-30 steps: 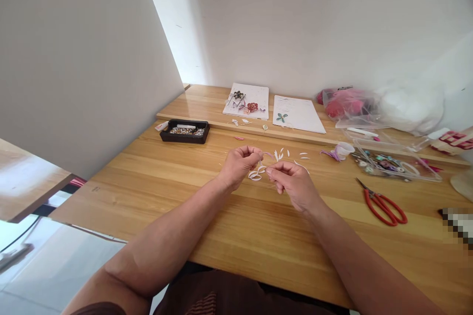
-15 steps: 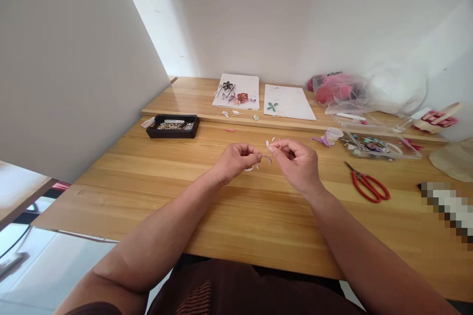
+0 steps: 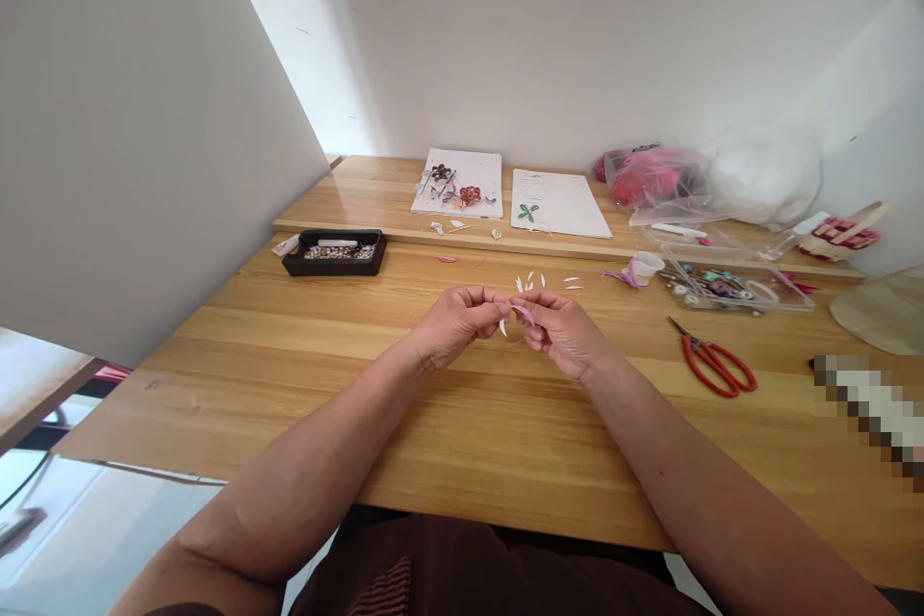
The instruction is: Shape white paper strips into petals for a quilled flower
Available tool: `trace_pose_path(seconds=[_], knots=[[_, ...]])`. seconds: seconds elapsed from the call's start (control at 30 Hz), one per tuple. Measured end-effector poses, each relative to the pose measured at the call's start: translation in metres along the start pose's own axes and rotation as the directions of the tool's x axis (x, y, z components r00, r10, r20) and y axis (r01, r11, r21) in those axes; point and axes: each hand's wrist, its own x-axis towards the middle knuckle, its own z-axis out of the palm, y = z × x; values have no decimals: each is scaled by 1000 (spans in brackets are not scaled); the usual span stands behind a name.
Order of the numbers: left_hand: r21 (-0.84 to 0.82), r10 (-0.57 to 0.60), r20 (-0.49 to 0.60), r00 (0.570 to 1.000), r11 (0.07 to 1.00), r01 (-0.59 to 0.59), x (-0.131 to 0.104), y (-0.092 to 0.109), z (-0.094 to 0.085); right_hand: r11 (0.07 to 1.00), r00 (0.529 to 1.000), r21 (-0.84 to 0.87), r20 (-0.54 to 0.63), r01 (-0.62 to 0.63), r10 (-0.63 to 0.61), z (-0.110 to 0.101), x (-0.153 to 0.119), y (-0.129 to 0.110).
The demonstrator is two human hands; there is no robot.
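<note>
My left hand is closed in a pinch over the middle of the wooden table, holding one end of a thin purple strip. The strip curves in front of the fingers of my right hand, which is also pinched, its fingertips touching or nearly touching those of the left. What sits between the right fingertips is too small to make out. A white petal-shaped piece shows just under the left fingertips; I cannot tell if it is held or lying on the table. Just beyond the hands lie several small white petal-shaped pieces.
Red-handled scissors lie at right. Behind them are a clear box of beads and a small cup with purple ribbon. A black bead tray stands at left. Papers with flower ornaments rest on the raised shelf.
My right hand has come left and down from the white pieces to meet the left fingertips, uncovering those pieces. The purple strip now shows larger between the hands.
</note>
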Motion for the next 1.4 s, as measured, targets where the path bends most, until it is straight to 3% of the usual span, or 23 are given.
trace_pose_path(seconds=[0.1, 0.2, 0.33, 0.43, 0.53, 0.6, 0.67, 0.77, 0.87, 0.97, 1.1, 1.17, 1.27, 1.4], knots=[[-41, 20, -32, 999, 999, -21, 1, -1, 0, 992, 992, 59, 55, -114, 111, 4, -2, 5], [-51, 52, -129, 990, 997, -58, 5, -3, -3, 997, 997, -24, 17, -77, 77, 11, -5, 10], [39, 147, -263, 954, 989, -142, 9, -3, -7, 953, 991, -278, -13, 124, -133, 21, -12, 11], [175, 205, -305, 930, 972, -156, 10, -3, -9, 807, 936, -500, 22, 314, -351, 24, -20, 7], [319, 189, -230, 955, 941, -109, 9, -3, -10, 668, 862, -598, 79, 443, -501, 23, -27, 0], [381, 141, -125, 982, 921, -84, 6, -3, -9, 643, 841, -601, 96, 475, -532, 20, -27, -6], [402, 113, -26, 993, 911, -93, 3, -3, -8, 683, 857, -565, 86, 462, -508, 14, -23, -10], [365, 98, 49, 994, 925, -109, -1, -1, -6, 818, 912, -422, 57, 392, -407, 5, -12, -11], [291, 86, 77, 993, 951, -105, -3, 2, -5, 945, 974, -239, 21, 224, -225, -1, -3, -8], [229, 94, 55, 994, 968, -104, -2, 1, -7, 997, 1000, -72, 28, 13, -11, 0, -1, -2], [157, 140, -72, 987, 979, -128, 3, -1, -8, 992, 990, 35, 72, -122, 119, 8, -4, 7], [157, 178, -160, 971, 976, -153, 6, -2, -9, 994, 992, 9, 58, -112, 111, 13, -6, 11], [229, 237, -262, 936, 957, -178, 9, -1, -9, 991, 1000, -137, 1, 3, -3, 19, -10, 13], [424, 314, -271, 910, 888, -180, 10, -3, -10, 860, 967, -457, 3, 227, -254, 25, -20, 8]])
